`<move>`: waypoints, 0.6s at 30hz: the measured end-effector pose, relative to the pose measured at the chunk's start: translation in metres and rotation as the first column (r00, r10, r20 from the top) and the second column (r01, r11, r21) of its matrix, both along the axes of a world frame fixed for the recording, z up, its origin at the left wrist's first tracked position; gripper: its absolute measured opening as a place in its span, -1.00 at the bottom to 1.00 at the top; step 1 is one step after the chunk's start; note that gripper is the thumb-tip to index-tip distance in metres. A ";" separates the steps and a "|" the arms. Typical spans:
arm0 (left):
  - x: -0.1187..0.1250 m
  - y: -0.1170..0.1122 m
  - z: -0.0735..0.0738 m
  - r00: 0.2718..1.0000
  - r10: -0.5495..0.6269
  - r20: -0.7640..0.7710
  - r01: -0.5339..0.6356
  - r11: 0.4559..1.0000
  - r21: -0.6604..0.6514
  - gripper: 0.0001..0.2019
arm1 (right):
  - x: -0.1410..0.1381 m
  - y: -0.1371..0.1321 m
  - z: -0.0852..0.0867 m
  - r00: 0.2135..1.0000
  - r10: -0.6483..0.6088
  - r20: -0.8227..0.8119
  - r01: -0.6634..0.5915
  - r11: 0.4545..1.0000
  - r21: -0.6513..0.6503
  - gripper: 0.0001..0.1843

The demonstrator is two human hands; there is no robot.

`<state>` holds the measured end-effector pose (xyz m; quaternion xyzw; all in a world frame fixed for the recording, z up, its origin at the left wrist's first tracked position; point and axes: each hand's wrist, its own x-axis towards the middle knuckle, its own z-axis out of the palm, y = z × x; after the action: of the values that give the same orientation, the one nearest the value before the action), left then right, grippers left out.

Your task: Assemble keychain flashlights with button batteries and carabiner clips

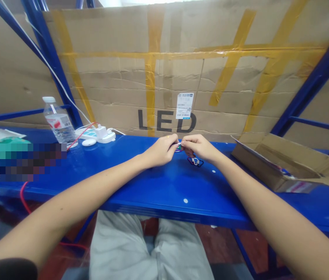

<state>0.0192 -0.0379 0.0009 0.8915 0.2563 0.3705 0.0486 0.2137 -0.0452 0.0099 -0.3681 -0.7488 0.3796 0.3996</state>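
Dead centre, left hand (162, 151) and right hand (200, 147) pinch a small shiny piece (179, 144) at their fingertips! From there, clips (196, 162) at four o'clock, hanging or lying, can't tell; bottle (61, 126) at nine, open box (256, 167) at three.

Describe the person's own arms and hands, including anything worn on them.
The left hand and right hand are gloveless, and no watch or bracelet shows. A black sleeve with a curved hem covers the left arm at the lower corner; the right arm is bare as far as visible. A yellowish spot on the left hand is too small to identify.
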 end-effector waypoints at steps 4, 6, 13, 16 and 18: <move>0.001 0.004 -0.004 0.998 -0.012 0.056 0.011 0.999 0.030 -0.92 | 0.002 0.002 -0.002 0.998 0.034 -0.057 -0.039 0.995 -0.095 -0.77; 0.001 0.006 -0.006 0.996 -0.021 0.089 0.016 0.998 0.053 -0.93 | 0.002 0.004 -0.003 0.992 0.058 -0.108 -0.074 0.986 -0.147 -0.77; 0.000 0.010 -0.008 0.994 -0.061 0.092 0.049 0.991 0.124 -0.93 | -0.003 0.000 -0.001 0.966 0.032 -0.256 -0.118 0.937 -0.329 -0.81; 0.000 0.010 -0.009 0.997 -0.064 0.045 0.056 0.986 0.160 -0.92 | -0.005 0.000 0.000 0.957 0.001 -0.289 -0.126 0.903 -0.412 -0.84; -0.001 0.011 -0.009 0.998 -0.056 0.013 0.053 0.983 0.176 -0.91 | -0.005 0.002 0.000 0.955 -0.013 -0.297 -0.135 0.873 -0.469 -0.84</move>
<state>0.0187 -0.0269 -0.0083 0.8955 0.1977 0.3983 -0.0174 0.2083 -0.0435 0.0102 -0.3722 -0.5743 0.6172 0.3882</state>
